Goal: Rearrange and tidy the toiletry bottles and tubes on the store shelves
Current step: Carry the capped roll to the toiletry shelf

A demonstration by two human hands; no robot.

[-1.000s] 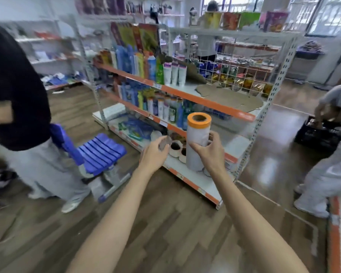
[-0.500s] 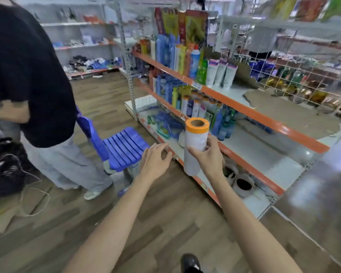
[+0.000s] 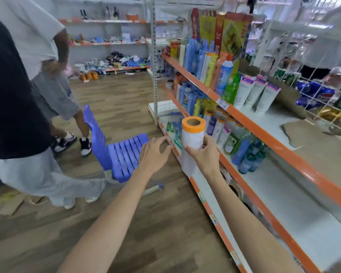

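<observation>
My right hand grips a white roll with an orange top rim, held upright in front of the shelf unit's lower levels. My left hand hovers just left of the roll with fingers relaxed, holding nothing. The orange-edged shelves run away to the right. Blue, yellow and green bottles crowd the upper shelf, with three white tubes with pink caps beside them. More bottles and orange-capped tubes stand on the middle shelf.
A blue plastic chair stands on the wood floor left of my hands. Two people stand close on the left. A tube lies on the floor near the chair. Cardboard lies on the upper shelf's right part.
My view has swung left and closer along the shelf. The roll stays in my right hand; my left hand stays open beside it. A second person has come into view on the left.
</observation>
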